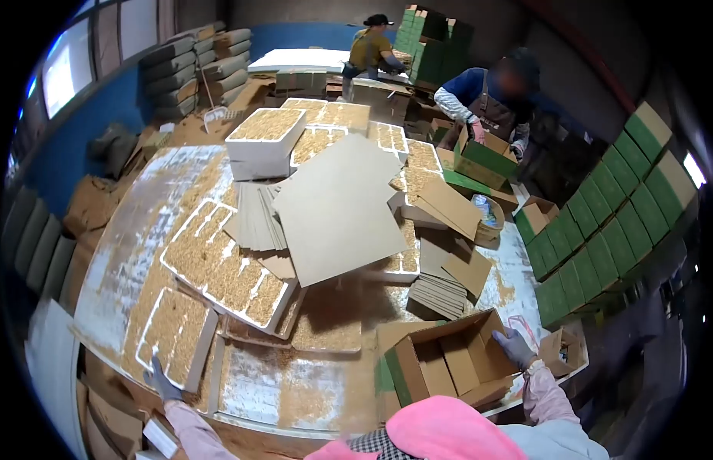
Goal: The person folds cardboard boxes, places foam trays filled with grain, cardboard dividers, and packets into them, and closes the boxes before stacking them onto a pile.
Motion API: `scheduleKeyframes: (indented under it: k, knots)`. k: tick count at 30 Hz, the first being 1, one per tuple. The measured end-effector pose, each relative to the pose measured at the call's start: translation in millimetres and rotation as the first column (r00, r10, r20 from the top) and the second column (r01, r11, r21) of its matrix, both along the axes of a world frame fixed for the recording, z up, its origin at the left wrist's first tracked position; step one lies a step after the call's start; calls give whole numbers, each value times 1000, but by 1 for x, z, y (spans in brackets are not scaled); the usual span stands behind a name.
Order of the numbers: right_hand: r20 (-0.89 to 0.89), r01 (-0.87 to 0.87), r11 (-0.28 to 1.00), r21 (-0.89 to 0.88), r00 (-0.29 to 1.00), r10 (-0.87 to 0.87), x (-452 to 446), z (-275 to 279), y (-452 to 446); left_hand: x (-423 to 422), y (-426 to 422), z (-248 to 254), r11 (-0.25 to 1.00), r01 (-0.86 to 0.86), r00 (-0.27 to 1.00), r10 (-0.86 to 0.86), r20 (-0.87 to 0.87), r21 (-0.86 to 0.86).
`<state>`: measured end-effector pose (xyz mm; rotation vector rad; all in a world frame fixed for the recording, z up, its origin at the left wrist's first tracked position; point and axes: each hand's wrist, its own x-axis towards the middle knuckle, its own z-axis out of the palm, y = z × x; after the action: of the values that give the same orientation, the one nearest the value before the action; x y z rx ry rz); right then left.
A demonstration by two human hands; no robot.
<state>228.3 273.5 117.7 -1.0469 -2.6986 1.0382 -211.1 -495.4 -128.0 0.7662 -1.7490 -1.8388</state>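
My left hand (163,381), in a grey glove, touches the near left corner of a white tray (172,337) filled with tan flakes; its fingers are apart. At the lower right my right hand (516,349), also gloved, rests at the right rim of an open empty cardboard box (448,356). Its fingers lie over the box edge. Between and beyond my hands, more flake-filled trays (230,261) stand on the table. A large grey cardboard sheet (337,211) lies across the trays, with a fanned stack of card pieces (260,217) beside it.
A co-worker (486,100) handles a green box (486,159) across the table (103,284); another person (369,50) stands farther back. Green boxes (601,230) are stacked at the right. Cardboard pieces (440,295) lie right of the sheet. Sacks (172,73) are piled at the back left.
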Motion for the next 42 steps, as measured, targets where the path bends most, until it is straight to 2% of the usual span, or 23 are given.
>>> scheduleKeyframes:
  k: [2,4,6,8,10,12,13,14,18,19,22,24,26,27,28,30,32,34,35,36,39,40,42]
  knots:
    - [13,23,1000,5,1000,-23,6,-13,11,83,94,127,929,188,982,-171,-80,319]
    - [24,36,999,16,999,-36,2,1,-1,133,97,126,769,352,932,-341,-123,533]
    - [-39,-142,968,205,988,153,14,-18,12,175,73,85,640,423,898,-388,-206,641]
    - [-45,-258,874,412,952,302,23,-37,22,213,110,119,731,495,863,-475,-169,470]
    - [0,-326,726,606,913,409,25,-46,23,237,199,209,491,666,711,-645,-280,561]
    - [75,-396,732,555,900,430,22,-53,30,253,281,269,410,695,628,-746,-221,591]
    - [91,-390,746,540,908,409,14,-52,28,269,338,318,272,734,541,-788,-294,623]
    - [101,-398,757,519,908,408,18,-57,32,278,393,309,337,768,506,-841,-194,545]
    - [-91,-284,908,309,941,325,12,-70,39,327,525,313,31,733,234,-950,-209,679]
    - [-155,-250,938,241,944,291,17,-75,42,331,547,279,36,709,215,-962,-167,704]
    - [-377,-127,992,18,918,125,42,-107,56,344,578,271,-37,598,94,-989,-116,800]
    - [-507,-75,993,-96,862,16,52,-137,69,335,573,267,47,675,131,-990,-57,737]
    - [-487,-113,992,-61,871,69,50,-153,75,323,554,257,78,667,147,-989,-28,741]
    - [-229,-273,958,90,930,287,51,-106,71,319,542,257,152,762,162,-986,41,629]
    - [28,-478,853,210,875,484,53,-58,66,319,534,258,217,841,190,-976,104,496]
    - [-123,-435,852,291,867,484,57,-43,52,328,529,258,259,914,213,-961,175,311]
    - [-262,-96,982,-164,964,51,44,-43,34,334,530,228,191,952,189,-981,31,240]
    - [-184,-165,977,-138,973,138,38,-37,41,318,521,188,45,985,96,-942,321,-164]
    - [-138,-210,969,-129,972,192,38,-37,42,331,535,235,-36,991,65,-720,691,-130]
    - [-128,-221,975,-18,968,217,41,-49,41,332,536,234,-93,971,91,-711,697,-221]
    - [-46,-312,913,263,941,335,40,-66,46,318,537,209,-142,582,355,-841,407,-801]
    - [17,-367,879,304,925,380,43,-43,44,305,549,239,-183,417,379,-855,353,-890]
    - [7,-371,848,377,917,398,38,-39,37,241,553,290,-403,57,668,-664,335,-913]
